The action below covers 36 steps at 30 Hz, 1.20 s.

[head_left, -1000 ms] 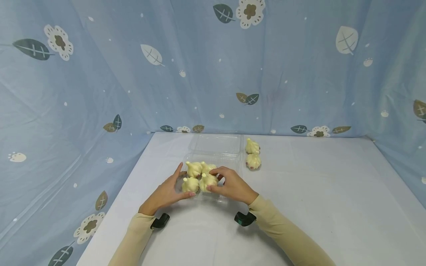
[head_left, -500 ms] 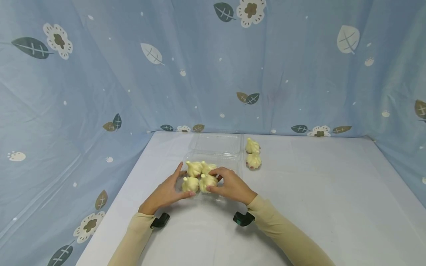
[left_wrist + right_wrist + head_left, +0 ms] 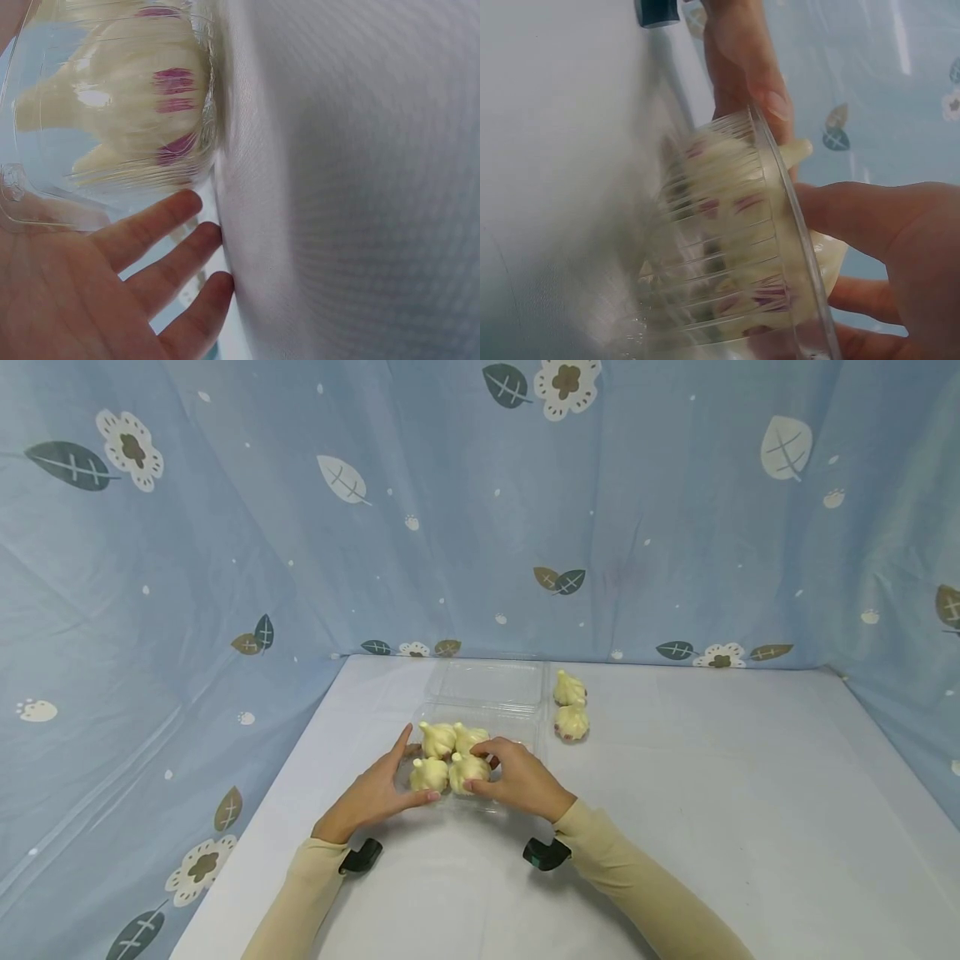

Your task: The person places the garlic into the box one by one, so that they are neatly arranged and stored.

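A curtained-off workspace — printed blue cloth (image 3: pixel 465 560) behind a white table (image 3: pixel 720 785).

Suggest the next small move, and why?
Probably the right hand should release the front-right garlic bulb: it appears seated inside the clear container beside three others, while two loose bulbs lie outside on the table.

The worktop (image 3: pixel 675 793) is white, and the left wrist view shows a fine, fabric-like weave up close. On it, left of the middle, sits a clear plastic container (image 3: pixel 517 722) — its lid (image 3: pixel 491 683) folded open toward the far edge. Just right of that, a far garlic bulb (image 3: pixel 570 688) and a near garlic bulb (image 3: pixel 572 723) lie directly on the white, one behind the other — both pale yellow.
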Available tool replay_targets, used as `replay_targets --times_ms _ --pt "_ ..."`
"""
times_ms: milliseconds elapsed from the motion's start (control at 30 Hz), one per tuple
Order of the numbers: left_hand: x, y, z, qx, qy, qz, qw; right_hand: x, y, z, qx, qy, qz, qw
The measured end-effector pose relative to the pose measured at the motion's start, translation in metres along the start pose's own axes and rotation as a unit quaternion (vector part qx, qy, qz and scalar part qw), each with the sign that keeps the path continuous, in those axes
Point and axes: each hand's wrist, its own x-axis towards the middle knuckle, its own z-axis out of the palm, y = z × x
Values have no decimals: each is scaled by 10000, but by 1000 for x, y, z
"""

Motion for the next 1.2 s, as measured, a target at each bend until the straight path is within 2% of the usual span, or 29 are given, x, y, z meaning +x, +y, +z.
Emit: replay_targets --times_ms 300,733,1200 --pt "0 -2 2 -36 15 -15 10000 0 0 2 -232 -49 66 9997" --pt "-1 2 -1 -14 -19 -30 10000 0 -1 2 -203 -117 -31 9997" --pt "-1 0 -1 33 6 -63 10000 2 -2 1 -110 -246 65 9996"
